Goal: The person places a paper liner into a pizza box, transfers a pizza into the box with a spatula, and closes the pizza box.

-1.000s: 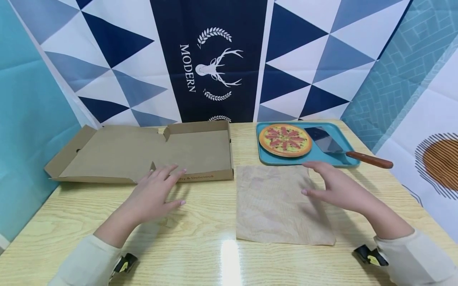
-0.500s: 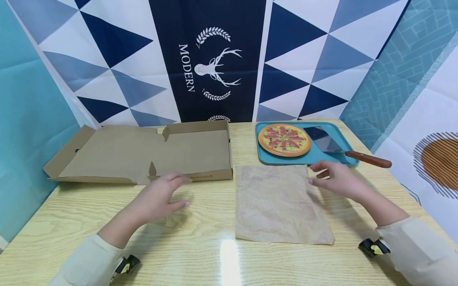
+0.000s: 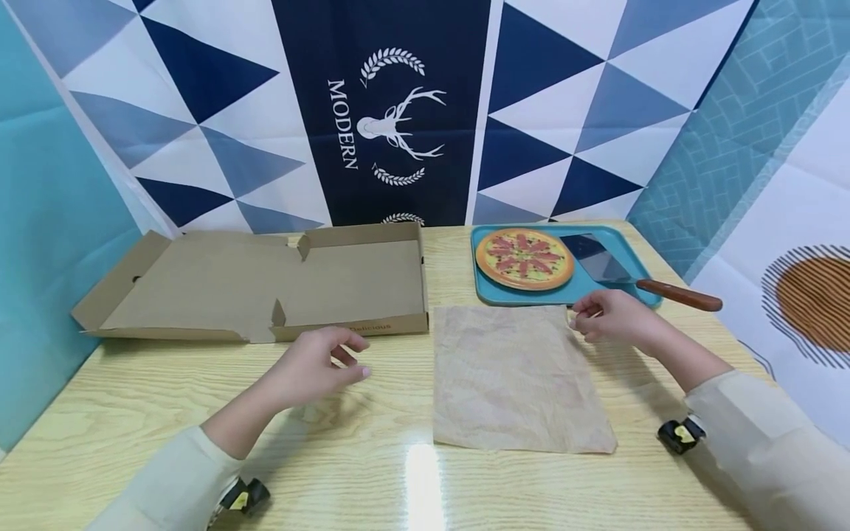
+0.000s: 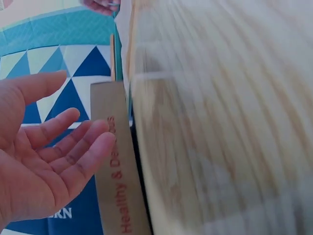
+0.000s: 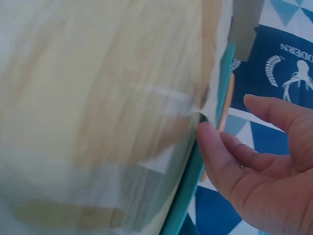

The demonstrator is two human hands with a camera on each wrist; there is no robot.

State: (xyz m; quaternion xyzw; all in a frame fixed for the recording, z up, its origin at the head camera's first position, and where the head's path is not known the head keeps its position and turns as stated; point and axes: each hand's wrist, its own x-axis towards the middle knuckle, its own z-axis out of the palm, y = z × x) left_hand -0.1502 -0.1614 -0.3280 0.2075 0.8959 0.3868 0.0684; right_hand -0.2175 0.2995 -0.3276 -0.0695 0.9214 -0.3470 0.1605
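Observation:
A square sheet of brown parchment paper (image 3: 511,380) lies creased on the table. At its far right corner is my right hand (image 3: 614,321), fingers bent towards the paper. In the right wrist view a fingertip (image 5: 208,132) touches the corner, which lifts slightly, while another digit stays apart from it. My left hand (image 3: 315,369) hovers over the table left of the sheet, its fingers loosely bent and holding nothing. Just beyond it stands an open cardboard pizza box (image 3: 361,276), its printed front wall (image 4: 116,161) close behind the left fingers in the left wrist view.
At the back right, a blue tray (image 3: 488,295) holds a round pizza (image 3: 524,258) and a metal spatula (image 3: 600,258). Its wooden handle (image 3: 680,295) juts past the tray's right rim. Patterned cloth (image 3: 398,125) hangs behind the table (image 3: 372,442).
My right hand has drawn its fingers in and come to the sheet's far right corner. My left hand has moved rightwards and nearer, away from the box's front wall.

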